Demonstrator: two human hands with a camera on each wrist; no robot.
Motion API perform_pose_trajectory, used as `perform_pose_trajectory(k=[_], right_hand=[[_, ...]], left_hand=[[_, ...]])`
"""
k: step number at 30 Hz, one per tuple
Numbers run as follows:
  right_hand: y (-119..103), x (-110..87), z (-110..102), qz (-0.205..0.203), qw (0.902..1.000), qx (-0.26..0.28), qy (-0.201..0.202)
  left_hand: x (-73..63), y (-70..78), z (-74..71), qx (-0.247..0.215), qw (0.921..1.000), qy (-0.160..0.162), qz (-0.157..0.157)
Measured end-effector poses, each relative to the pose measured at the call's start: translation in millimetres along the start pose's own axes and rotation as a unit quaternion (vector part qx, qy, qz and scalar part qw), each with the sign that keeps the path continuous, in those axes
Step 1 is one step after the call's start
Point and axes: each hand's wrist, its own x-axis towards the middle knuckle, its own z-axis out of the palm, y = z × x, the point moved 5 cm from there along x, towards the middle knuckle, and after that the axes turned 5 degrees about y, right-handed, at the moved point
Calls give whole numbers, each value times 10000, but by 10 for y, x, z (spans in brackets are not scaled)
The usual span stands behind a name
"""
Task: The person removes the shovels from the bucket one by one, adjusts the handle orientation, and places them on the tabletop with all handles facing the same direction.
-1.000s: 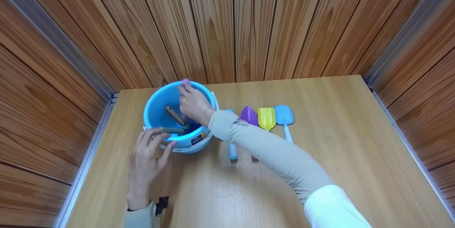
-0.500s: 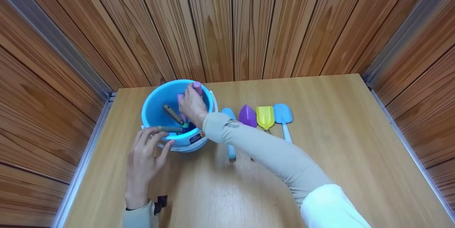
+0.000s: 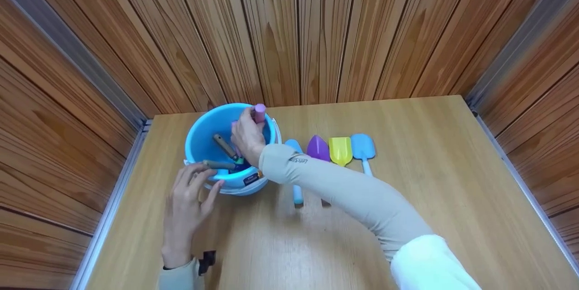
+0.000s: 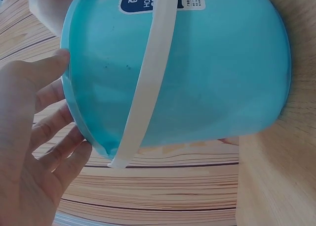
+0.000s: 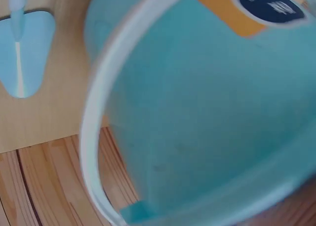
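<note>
In the head view, a blue bucket (image 3: pixel 199 138) with a white handle stands at the table's back left. My right hand (image 3: pixel 248 136) reaches over its rim and holds a pink handle (image 3: pixel 260 112); whatever is on its lower end is hidden inside. Another pink piece shows just left of that hand. Two grey-brown handles (image 3: pixel 224 146) lean inside the bucket. My left hand (image 3: pixel 187 208) touches the near left rim; the left wrist view shows its thumb and relaxed fingers (image 4: pixel 54 124) along the rim.
Right of the bucket lie a light blue tool (image 3: pixel 297 194) partly under my right sleeve, a purple shovel (image 3: pixel 318 147), a yellow shovel (image 3: pixel 340 149) and a blue shovel (image 3: pixel 363 146). Wood-panelled walls (image 3: pixel 280 32) enclose the table (image 3: pixel 434 168) at the back and sides.
The pink handle has moved rightward along the far rim and stands more upright, with my right hand lower in the bucket. My left hand has stayed at the rim.
</note>
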Motion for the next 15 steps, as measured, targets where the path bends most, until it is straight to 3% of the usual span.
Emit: perform_pose_trajectory(k=[5, 15], right_hand=[[181, -70, -32, 399, 9989, 226, -18], [480, -273, -20, 556, 9955, 765, 33]], left_hand=[[-2, 5, -1, -34, 10000, -12, -4], [-6, 1, 2, -14, 10000, -76, -27]])
